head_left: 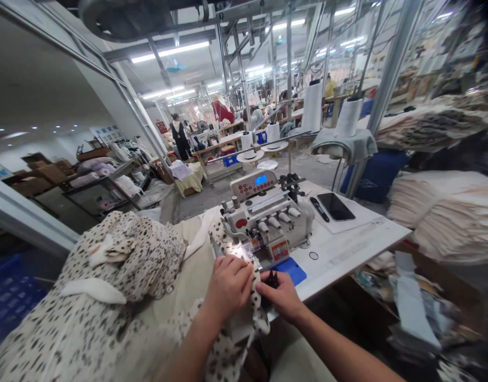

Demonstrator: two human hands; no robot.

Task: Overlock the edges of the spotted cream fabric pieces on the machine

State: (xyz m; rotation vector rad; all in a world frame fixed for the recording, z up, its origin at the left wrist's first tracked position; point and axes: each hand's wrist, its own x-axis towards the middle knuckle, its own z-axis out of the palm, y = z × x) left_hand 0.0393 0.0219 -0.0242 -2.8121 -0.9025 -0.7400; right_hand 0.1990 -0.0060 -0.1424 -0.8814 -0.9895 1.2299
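Observation:
A cream fabric with dark spots (120, 286) lies heaped over the left of the sewing table and across my lap. My left hand (227, 284) rests knuckles-up on the fabric edge just in front of the presser foot of a grey overlock machine (268, 220), fingers curled down on the cloth. My right hand (281, 294) is beside it, pinching the same fabric edge together with a small black object I cannot make out. A strip of the fabric hangs down between my wrists.
A black phone (336, 206) and a dark pen-like tool (319, 209) lie on the white tabletop (347, 244) right of the machine, a blue pad (292, 269) at its front. Thread cones (312, 106) stand behind. Stacked cream cloth (446, 212) fills the right; a person (179, 137) stands far back.

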